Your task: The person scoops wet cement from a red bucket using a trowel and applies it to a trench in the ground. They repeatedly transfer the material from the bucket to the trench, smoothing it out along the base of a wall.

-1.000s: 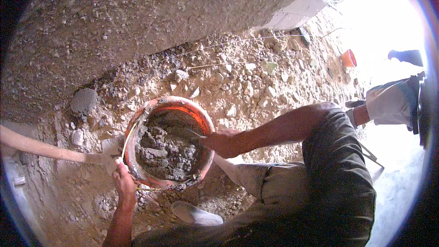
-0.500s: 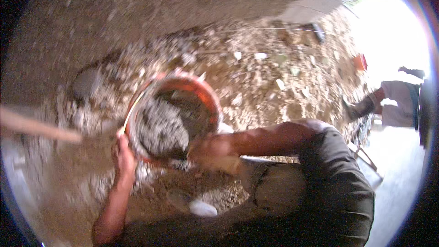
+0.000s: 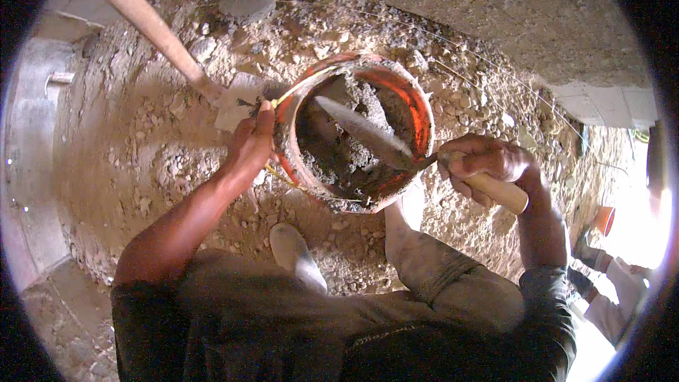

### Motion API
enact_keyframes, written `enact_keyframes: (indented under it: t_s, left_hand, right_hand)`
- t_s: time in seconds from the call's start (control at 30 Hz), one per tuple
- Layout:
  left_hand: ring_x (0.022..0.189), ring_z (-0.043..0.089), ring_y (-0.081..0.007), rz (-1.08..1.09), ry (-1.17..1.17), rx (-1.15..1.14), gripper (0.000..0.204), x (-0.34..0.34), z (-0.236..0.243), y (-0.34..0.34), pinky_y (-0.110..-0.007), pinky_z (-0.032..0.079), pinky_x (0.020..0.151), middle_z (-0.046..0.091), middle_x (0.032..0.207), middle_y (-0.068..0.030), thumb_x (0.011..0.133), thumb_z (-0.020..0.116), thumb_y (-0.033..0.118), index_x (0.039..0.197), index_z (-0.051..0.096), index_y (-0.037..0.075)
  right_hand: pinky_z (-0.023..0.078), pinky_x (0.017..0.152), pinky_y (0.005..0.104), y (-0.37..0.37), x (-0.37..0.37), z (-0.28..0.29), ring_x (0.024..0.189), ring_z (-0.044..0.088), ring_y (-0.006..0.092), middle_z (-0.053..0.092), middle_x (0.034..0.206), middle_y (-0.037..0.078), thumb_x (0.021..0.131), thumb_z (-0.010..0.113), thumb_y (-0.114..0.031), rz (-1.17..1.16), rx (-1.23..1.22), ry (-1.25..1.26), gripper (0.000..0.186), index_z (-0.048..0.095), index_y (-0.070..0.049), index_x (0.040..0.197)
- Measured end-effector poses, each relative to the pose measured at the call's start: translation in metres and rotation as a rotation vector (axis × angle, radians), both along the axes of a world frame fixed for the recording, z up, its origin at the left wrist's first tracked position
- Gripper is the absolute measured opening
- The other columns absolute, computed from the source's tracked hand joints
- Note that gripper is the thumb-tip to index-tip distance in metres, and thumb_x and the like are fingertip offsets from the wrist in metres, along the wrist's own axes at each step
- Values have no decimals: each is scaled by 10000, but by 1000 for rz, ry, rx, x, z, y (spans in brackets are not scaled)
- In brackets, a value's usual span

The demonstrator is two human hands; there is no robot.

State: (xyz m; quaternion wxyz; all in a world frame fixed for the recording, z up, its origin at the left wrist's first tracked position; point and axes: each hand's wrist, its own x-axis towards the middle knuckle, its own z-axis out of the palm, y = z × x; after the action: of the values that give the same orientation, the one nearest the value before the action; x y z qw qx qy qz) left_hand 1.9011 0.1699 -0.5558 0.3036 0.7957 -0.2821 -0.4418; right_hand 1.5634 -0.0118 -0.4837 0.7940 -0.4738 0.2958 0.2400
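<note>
An orange bucket (image 3: 422, 114), its rim caked in grey, stands on rubble ground in front of me with wet grey mortar (image 3: 368, 102) inside. My left hand (image 3: 249, 145) is closed on the bucket's left rim, thumb up by the yellowish bail handle; its other fingers are partly hidden. In my right hand (image 3: 488, 163), just right of the bucket, is a trowel (image 3: 364, 129), gripped by its pale wooden handle. The trowel's grey blade slants into the bucket over the mortar, its tip toward the far left.
A shovel (image 3: 145, 21) with a long wooden shaft lies just left of the bucket. A flat round stone (image 3: 247, 4) sits beyond it. A string runs along the rough wall (image 3: 495, 21). Another person (image 3: 615, 297) and an orange container (image 3: 604, 220) are at far right.
My view has turned and steadied. My right hand has moved from the bucket's near edge out to its right side, and the trowel blade now shows across the mortar. My left hand stays on the rim.
</note>
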Motion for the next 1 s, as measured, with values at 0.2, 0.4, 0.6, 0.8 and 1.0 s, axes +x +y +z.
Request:
enact_keyframes:
  t_s: [0.2, 0.4, 0.6, 0.8, 1.0]
  left_hand:
    - [518, 499, -155, 5, -26, -18, 594, -9, 2, -4, -320, 386, 523, 476, 532, -32, 942, 311, 561, 726, 525, 51]
    - [447, 487, -124, 102, 19, 17, 536, 5, -12, 17, -277, 411, 480, 465, 546, -1, 924, 356, 576, 784, 515, 83]
    - [486, 560, -174, 23, 86, -6, 607, -6, -19, 4, -319, 443, 506, 528, 586, -60, 936, 354, 537, 779, 543, -18]
    - [481, 486, -112, 50, 168, -2, 479, -2, -10, 21, -273, 418, 484, 486, 607, -6, 940, 385, 516, 847, 517, 65]
    - [451, 468, -113, 96, 140, 32, 483, -5, -19, 29, -257, 382, 427, 470, 555, -12, 949, 374, 504, 776, 502, 72]
  right_hand:
    - [493, 810, 432, 25, 11, -44, 888, 625, 337, 629, 1035, 173, 907, 504, -315, 527, -1085, -32, 387, 488, -59, 1197]
    - [493, 745, 450, 5, 9, 33, 859, 631, 316, 639, 882, 143, 838, 525, -151, 690, -1810, 279, 188, 591, -91, 1004]
    - [520, 632, 436, 5, 9, 6, 734, 648, 309, 633, 776, 171, 808, 517, -70, 900, -1936, 408, 220, 574, -80, 1021]
    - [509, 660, 468, 29, 17, -22, 753, 634, 367, 626, 761, 201, 782, 542, -103, 757, -1421, 318, 292, 538, -13, 1060]
    - [481, 817, 473, 76, 31, -49, 921, 591, 415, 599, 929, 279, 804, 549, -159, 691, -985, 247, 332, 512, 40, 1066]
